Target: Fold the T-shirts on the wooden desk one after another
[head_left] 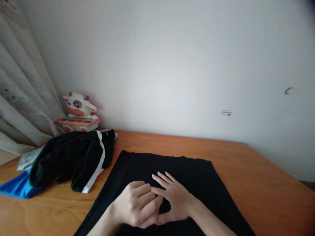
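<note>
A black cloth [197,177] lies spread out on the wooden table, its far edge roughly straight and its sides widening toward me. My left hand [139,205] is closed over the cloth, knuckles up, and its fingertips are hidden, so what they may hold cannot be made out. Touching it on the right is my right hand [172,198], palm down on the cloth with its fingers spread and nothing visible in it.
Left of the cloth, a black garment with a white stripe [71,157] lies heaped over a blue cloth [19,186]. Behind it sits a cow-shaped toy keyboard [78,113] beside a curtain [24,75]. A wall rises behind the table [265,183].
</note>
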Action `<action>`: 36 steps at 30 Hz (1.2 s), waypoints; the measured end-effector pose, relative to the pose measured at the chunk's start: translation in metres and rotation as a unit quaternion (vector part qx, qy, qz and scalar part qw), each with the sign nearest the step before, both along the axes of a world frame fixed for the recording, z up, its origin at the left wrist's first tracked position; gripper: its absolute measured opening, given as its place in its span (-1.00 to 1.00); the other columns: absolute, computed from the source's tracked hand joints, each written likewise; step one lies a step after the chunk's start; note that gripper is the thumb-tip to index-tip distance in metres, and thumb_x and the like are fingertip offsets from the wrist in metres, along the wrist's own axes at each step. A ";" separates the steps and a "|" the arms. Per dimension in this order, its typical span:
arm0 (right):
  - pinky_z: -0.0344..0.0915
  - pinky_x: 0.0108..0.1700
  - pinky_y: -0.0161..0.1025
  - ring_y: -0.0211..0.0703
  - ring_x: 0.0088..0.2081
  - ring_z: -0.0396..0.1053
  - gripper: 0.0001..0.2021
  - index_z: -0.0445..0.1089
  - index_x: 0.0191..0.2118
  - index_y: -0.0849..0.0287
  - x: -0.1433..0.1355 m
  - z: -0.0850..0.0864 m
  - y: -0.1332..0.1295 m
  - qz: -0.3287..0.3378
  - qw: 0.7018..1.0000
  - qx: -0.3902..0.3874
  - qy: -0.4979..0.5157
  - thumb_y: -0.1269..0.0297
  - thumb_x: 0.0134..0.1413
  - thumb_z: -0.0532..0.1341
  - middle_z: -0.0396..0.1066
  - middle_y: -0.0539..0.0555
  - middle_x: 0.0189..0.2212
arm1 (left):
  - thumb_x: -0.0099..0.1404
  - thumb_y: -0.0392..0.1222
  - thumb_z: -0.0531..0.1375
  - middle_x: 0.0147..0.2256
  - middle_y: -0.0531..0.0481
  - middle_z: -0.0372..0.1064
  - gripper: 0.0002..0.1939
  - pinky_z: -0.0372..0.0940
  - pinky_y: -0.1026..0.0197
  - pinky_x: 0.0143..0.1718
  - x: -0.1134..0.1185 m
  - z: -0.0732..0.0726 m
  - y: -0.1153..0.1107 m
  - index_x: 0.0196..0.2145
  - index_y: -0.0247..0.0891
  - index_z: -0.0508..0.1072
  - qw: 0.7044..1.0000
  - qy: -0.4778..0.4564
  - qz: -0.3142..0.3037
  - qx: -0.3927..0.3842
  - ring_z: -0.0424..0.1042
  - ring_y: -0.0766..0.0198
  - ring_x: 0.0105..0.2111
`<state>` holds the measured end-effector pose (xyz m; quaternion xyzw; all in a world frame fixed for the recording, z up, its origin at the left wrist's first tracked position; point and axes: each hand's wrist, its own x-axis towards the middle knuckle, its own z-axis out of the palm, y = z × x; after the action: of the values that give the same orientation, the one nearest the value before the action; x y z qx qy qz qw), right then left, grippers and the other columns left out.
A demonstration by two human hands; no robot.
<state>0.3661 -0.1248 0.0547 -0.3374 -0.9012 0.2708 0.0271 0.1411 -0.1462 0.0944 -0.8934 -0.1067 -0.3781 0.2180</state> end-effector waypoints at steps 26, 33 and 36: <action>-0.50 0.43 0.21 0.12 0.47 -0.48 -0.05 -0.11 0.44 -0.20 0.007 -0.001 -0.001 -0.017 1.000 -0.003 0.011 -0.40 0.00 0.20 -0.46 0.01 0.48 | 0.41 0.18 0.05 0.37 -0.17 0.10 -0.38 0.00 -0.49 0.26 -0.050 -0.107 -0.037 0.37 0.08 0.16 0.855 0.143 0.345 -0.358 0.02 -0.33 0.36; -0.48 0.43 0.19 0.11 0.47 -0.43 -0.02 -0.05 0.43 -0.19 0.009 -0.004 0.002 -0.039 0.999 0.000 0.020 -0.46 -0.05 0.20 -0.41 0.04 0.48 | 0.51 -0.04 -0.08 0.43 -0.15 -0.09 -0.47 -0.10 -0.55 0.25 -0.031 -0.084 -0.013 0.39 0.04 0.12 0.864 0.224 0.286 -0.349 -0.21 -0.32 0.41; -0.48 0.43 0.19 0.13 0.47 -0.42 0.00 -0.05 0.43 -0.17 0.010 -0.004 0.005 -0.049 0.998 0.002 0.025 -0.48 -0.07 0.19 -0.39 0.04 0.48 | 0.54 -0.04 -0.13 0.43 -0.17 -0.15 -0.46 -0.09 -0.46 0.29 -0.024 -0.065 0.002 0.41 -0.03 0.05 0.856 0.237 0.269 -0.373 -0.21 -0.25 0.42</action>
<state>0.3764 -0.1201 0.0502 -0.3741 -0.8831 0.2759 0.0639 0.1171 -0.1443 0.0291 -0.9068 -0.4209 -0.0140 -0.0196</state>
